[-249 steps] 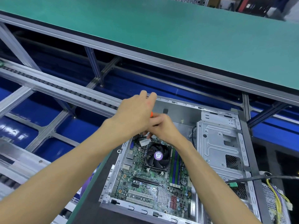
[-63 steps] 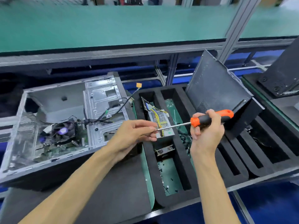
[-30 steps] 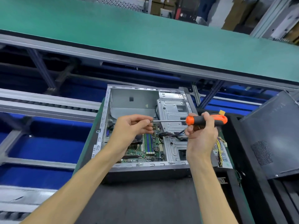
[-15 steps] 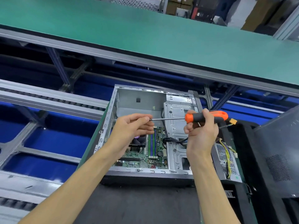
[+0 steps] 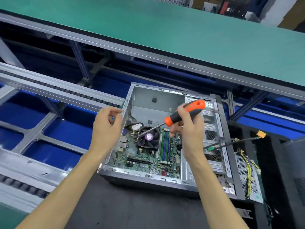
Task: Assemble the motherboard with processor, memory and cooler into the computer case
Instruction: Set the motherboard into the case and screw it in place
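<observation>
The right hand [image 5: 188,129] was closed around the orange-and-black handle of the screwdriver [image 5: 184,114], its steel shaft angled down and left so the tip sat over the black cooler fan with the purple hub [image 5: 148,137]. That cooler stood on the green motherboard [image 5: 145,160], which lay flat inside the open grey metal computer case [image 5: 165,178]. The green and blue memory sticks [image 5: 165,148] stood just right of the cooler. The left hand [image 5: 105,129] was loosely curled and empty at the case's left wall.

Bright, even light falls from above me, my hands [image 5: 105,129] look slightly blurred, and straight rails bow near the wide-angle edges.
</observation>
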Tool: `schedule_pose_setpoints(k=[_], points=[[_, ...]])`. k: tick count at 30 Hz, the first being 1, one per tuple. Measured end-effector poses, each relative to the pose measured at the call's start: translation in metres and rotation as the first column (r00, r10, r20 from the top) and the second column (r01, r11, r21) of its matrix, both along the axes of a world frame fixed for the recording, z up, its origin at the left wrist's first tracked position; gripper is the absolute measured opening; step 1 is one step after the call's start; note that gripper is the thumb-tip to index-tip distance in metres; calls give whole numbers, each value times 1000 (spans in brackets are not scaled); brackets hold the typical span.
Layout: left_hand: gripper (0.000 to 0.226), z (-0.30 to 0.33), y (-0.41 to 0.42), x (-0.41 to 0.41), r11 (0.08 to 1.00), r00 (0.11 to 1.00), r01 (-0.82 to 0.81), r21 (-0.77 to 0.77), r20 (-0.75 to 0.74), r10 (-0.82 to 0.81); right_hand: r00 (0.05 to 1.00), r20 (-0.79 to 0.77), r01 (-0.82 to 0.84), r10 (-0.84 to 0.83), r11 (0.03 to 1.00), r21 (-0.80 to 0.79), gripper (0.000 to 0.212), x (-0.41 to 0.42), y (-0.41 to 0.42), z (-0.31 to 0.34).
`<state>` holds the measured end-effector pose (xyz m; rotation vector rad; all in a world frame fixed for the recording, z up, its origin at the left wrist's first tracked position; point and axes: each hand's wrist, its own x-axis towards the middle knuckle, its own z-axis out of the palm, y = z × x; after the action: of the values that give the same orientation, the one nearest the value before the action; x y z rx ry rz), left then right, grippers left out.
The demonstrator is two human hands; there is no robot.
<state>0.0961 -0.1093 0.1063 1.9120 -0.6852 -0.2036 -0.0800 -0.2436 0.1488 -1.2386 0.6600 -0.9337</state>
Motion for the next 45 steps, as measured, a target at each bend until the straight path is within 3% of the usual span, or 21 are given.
schedule_pose_setpoints(k=[3, 7, 12, 17, 25, 33, 45], points=[[12, -13, 10, 10, 998, 987, -50, 39, -151, 56, 976, -157, -163, 151, 984, -68, 25, 14, 8, -11], [23, -28, 16, 8, 995, 938, 30, 92, -345, 4, 887, -357, -355, 294, 928, -116, 36, 28, 16, -27], [4, -35, 15, 1, 998, 932, 5, 63, -363, 19, 773, -504, -542, 385, 814, -209, 28, 40, 17, -43], [12, -38, 15, 1, 999, 929, -14, 36, -370, 26, 676, -615, -656, 406, 712, -252, 27, 49, 20, -50], [13, -38, 14, 0, 999, 919, -38, 14, -393, 40, 647, -615, -701, 451, 670, -246, 29, 57, 33, -56], [21, -39, 14, -1, 999, 923, -35, 24, -383, 41, 664, -641, -696, 386, 633, -340, 24, 58, 34, -59], [19, -41, 14, 0, 999, 923, -26, 23, -383, 33, 656, -656, -705, 375, 614, -355, 25, 58, 37, -62]])
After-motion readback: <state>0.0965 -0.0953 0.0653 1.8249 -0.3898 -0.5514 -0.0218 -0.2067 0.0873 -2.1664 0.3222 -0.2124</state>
